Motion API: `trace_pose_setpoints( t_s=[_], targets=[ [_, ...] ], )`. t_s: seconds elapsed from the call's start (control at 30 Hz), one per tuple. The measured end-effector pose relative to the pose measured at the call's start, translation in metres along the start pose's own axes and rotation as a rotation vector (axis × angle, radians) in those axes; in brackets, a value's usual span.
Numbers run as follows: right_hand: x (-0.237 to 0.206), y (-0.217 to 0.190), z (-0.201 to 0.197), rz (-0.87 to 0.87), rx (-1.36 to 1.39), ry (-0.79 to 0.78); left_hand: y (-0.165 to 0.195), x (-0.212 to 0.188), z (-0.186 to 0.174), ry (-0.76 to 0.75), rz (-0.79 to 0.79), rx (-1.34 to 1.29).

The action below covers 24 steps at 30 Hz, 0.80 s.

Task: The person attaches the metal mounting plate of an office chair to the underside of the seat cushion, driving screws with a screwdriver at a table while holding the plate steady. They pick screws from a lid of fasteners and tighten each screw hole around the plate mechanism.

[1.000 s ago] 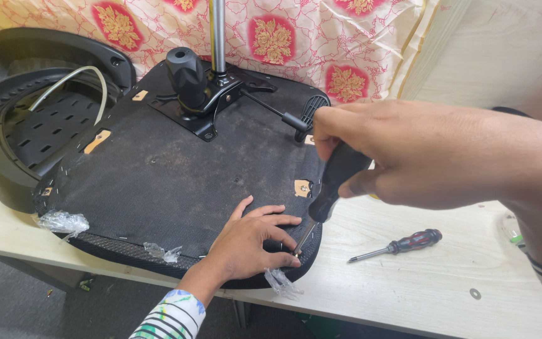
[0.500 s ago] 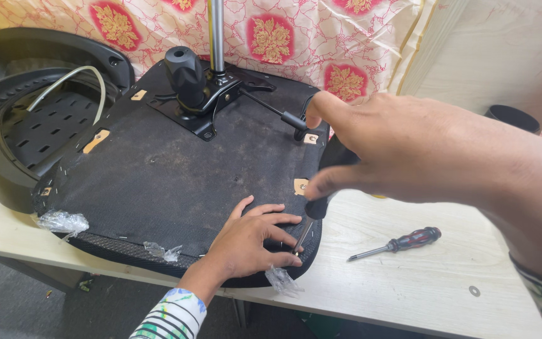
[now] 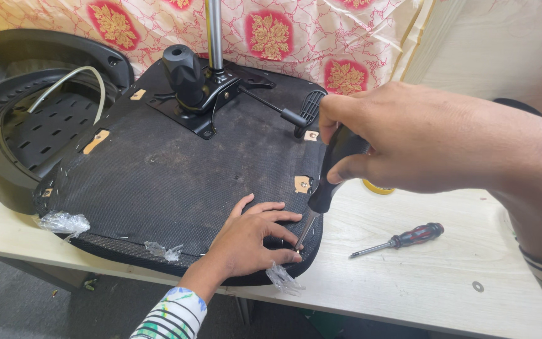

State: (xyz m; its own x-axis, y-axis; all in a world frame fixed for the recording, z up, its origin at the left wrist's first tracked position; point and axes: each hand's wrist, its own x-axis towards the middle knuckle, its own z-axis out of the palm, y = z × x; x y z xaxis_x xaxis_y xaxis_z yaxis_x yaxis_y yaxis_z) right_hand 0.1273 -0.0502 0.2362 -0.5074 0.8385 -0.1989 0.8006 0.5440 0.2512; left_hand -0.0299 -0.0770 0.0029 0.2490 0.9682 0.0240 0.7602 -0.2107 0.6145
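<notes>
An upturned black office chair seat (image 3: 158, 182) lies on a pale wooden table (image 3: 409, 276), its underside covered in dusty black fabric. My left hand (image 3: 252, 242) lies flat on the seat's near edge, fingers spread by a screw. My right hand (image 3: 421, 141) grips the black handle of a screwdriver (image 3: 327, 182). Its tip touches the seat edge right beside my left fingertips. The seat's metal mechanism plate (image 3: 205, 94) with a black knob and lever sits at the far side.
A second screwdriver (image 3: 399, 240) with a red-black handle lies on the table to the right. A black plastic chair back shell (image 3: 26, 119) rests at the left. A small washer (image 3: 477, 286) lies near the table's right front. Patterned cloth hangs behind.
My right hand has shifted its grip on the screwdriver handle, turning it while the tip stays at the seat edge. My left hand has stayed in place.
</notes>
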Motion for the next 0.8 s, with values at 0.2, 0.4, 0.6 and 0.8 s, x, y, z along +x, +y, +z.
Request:
trace_pose_setpoints(
  t_s=[0.2, 0.4, 0.6, 0.8],
  targets=[
    [-0.006, -0.012, -0.002, 0.089, -0.159, 0.09, 0.001, -0.001, -0.001, -0.011, 0.006, 0.014],
    [-0.001, -0.001, 0.006, 0.131, -0.087, -0.044, 0.004, -0.001, -0.003, -0.023, -0.009, 0.025],
    [-0.002, 0.015, 0.012, -0.345, 0.317, 0.041, 0.007, -0.002, -0.002, -0.015, -0.02, 0.041],
    [-0.002, 0.005, 0.005, -0.193, 0.241, -0.045, 0.006, -0.003, -0.003, -0.014, -0.016, 0.023]
  ],
)
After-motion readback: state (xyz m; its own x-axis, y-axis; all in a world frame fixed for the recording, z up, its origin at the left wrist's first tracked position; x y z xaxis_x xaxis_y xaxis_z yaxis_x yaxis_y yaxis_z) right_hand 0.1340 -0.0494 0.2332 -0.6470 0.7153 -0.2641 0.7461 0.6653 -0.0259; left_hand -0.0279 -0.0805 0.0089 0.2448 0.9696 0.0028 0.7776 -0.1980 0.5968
